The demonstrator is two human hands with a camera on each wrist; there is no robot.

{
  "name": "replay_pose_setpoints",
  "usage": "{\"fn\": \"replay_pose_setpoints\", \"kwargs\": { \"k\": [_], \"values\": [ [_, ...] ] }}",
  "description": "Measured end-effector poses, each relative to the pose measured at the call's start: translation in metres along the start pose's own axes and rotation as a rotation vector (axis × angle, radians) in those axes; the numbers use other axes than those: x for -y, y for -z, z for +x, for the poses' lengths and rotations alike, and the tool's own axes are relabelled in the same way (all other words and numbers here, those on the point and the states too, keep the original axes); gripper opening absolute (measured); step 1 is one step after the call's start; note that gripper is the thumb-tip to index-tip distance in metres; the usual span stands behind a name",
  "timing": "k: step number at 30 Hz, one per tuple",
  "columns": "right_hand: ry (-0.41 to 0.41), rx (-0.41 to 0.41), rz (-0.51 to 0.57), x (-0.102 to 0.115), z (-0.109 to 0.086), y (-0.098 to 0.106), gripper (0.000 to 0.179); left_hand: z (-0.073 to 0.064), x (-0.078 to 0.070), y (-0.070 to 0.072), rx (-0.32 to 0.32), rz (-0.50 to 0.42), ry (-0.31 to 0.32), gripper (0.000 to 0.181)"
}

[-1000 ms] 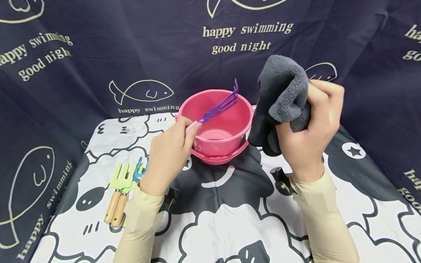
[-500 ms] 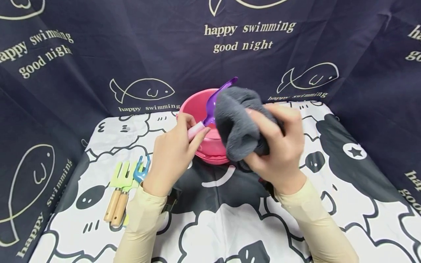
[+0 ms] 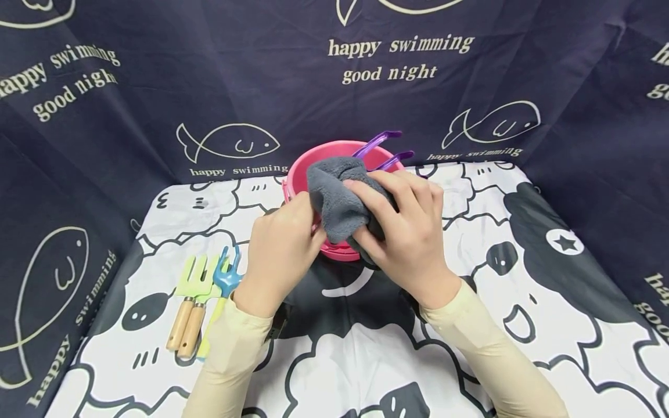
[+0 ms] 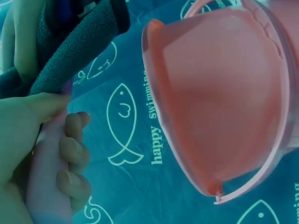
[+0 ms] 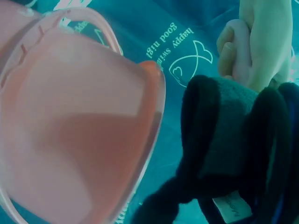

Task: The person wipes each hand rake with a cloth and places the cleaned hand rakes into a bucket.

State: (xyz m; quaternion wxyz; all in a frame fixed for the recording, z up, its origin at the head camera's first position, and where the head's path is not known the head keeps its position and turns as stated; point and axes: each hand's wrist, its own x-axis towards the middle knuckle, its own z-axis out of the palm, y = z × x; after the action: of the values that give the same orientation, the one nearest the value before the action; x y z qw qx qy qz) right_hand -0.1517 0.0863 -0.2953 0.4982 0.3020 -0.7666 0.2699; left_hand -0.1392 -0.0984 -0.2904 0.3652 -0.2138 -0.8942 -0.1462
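Note:
The left hand grips a small hand rake by its pink handle, fingers curled round it in the left wrist view. Purple tines of the rake stick out beyond a dark grey cloth; the rest of its head is covered. My right hand holds that bunched cloth wrapped about the rake head, close beside the left hand. Behind and below both hands stands a pink bucket, partly hidden in the head view. A white tag shows on the cloth in the right wrist view.
Left of the arms lie a light green fork and a blue claw tool, with wooden handles below. The table cover has a black-and-white cartoon print. Dark printed fabric hangs behind and at the sides.
The right hand has come left and down with the cloth, which now covers most of the rake head. The rake has turned in the left hand, which has moved slightly right.

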Motion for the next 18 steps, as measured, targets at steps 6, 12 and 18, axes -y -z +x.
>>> {"fn": "replay_pose_setpoints", "kwargs": {
  "k": [6, 12, 18],
  "values": [
    [-0.058, -0.045, -0.016, -0.0021, -0.0016, -0.0038, 0.034, 0.0013, -0.0022, 0.0005, 0.002, -0.009, -0.043, 0.011],
    [-0.117, -0.080, -0.008, -0.0034, -0.0006, -0.0048, 0.033, 0.0007, -0.0026, -0.0018, -0.003, -0.008, -0.059, 0.011],
    [-0.169, -0.103, -0.016, -0.0076, 0.0018, -0.0030, 0.033, 0.0004, -0.0055, -0.0045, 0.009, -0.003, -0.067, 0.016]
  ]
}}
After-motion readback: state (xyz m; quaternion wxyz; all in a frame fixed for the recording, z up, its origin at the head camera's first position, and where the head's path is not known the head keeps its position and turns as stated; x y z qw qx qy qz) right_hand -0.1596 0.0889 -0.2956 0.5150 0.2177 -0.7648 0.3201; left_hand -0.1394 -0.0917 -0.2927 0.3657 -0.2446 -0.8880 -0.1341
